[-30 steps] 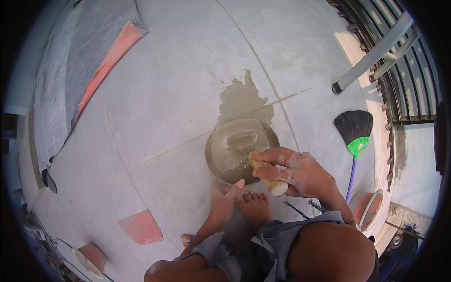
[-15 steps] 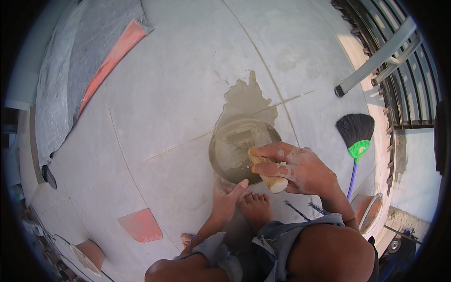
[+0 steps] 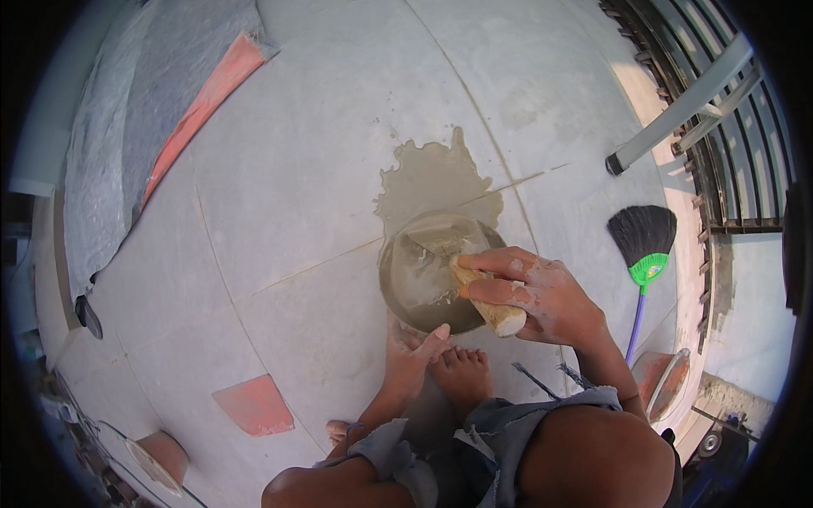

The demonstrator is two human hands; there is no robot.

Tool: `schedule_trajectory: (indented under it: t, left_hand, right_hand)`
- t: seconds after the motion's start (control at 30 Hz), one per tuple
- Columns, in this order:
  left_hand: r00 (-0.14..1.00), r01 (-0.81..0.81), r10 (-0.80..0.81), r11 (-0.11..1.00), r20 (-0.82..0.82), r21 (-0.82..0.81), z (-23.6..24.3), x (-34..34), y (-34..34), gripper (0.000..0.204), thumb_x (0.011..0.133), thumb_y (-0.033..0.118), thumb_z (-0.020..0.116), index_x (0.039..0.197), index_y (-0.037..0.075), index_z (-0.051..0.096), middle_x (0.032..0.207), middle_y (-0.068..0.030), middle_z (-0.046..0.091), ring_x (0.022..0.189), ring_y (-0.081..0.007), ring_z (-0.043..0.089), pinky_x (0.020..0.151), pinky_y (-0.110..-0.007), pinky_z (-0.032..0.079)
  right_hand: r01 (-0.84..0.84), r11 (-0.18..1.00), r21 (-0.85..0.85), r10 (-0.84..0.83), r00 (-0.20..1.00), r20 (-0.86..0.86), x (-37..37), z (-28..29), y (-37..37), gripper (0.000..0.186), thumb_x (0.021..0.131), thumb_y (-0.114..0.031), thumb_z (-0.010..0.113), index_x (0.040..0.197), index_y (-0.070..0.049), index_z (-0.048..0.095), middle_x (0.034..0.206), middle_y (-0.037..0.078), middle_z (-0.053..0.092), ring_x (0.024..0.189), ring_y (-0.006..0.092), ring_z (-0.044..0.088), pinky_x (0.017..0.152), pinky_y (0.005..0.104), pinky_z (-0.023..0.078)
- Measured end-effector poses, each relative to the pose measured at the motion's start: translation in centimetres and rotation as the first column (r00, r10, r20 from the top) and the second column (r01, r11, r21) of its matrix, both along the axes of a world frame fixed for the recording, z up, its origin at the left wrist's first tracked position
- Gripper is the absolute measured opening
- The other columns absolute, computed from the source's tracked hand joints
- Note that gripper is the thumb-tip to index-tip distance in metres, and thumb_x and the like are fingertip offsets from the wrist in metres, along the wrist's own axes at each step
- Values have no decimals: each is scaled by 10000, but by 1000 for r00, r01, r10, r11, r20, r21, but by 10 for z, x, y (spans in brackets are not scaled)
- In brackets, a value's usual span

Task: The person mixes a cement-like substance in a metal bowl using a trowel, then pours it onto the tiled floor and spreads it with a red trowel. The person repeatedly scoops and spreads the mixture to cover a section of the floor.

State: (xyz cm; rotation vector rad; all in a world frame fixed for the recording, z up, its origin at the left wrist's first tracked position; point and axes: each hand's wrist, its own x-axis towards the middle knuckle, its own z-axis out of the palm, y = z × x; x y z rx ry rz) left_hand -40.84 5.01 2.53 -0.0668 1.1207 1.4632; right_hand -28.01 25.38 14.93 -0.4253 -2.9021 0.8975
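While the right hand (image 3: 542, 296) is closed round a wooden handle (image 3: 489, 300) slanting from the pan (image 3: 428, 275) down toward the wrist, the pan is steadied on the floor (image 3: 296, 212) just ahead by the left hand (image 3: 415, 356), fingers pressed at its near rim.

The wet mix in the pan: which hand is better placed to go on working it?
Right. The right hand already holds the wooden tool over the pan. The left hand only rests at its near rim.
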Motion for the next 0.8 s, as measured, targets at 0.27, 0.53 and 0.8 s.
schedule_trajectory:
  t: [0.27,0.53,0.8]
  left_hand:
    - [1000,-19,19,1000,-8,9,1,1,0,785,932,113,818,1525,65,306,1316,-156,591,1028,-162,676,767,-265,585]
    - [1000,-15,14,1000,23,26,-7,3,-6,743,939,66,789,1518,57,324,1310,-143,597,1031,-167,675,796,-278,585]
    - [990,7,-14,999,137,46,-34,-3,-42,776,927,75,791,1544,32,322,1451,-143,528,1254,-225,618,959,-331,575]
  right_hand:
    - [-33,999,-43,37,997,75,5,-1,-8,635,761,-38,783,1339,-253,635,1485,2,602,1237,262,656,770,394,609]
    - [-6,1000,-23,8,994,106,-4,7,-6,586,798,-88,768,1344,-259,639,1512,-9,577,1265,262,637,832,428,604]
    - [-22,995,-98,23,1000,9,10,3,-23,581,782,-106,833,1319,-261,672,1512,-4,579,1283,265,638,830,398,621]
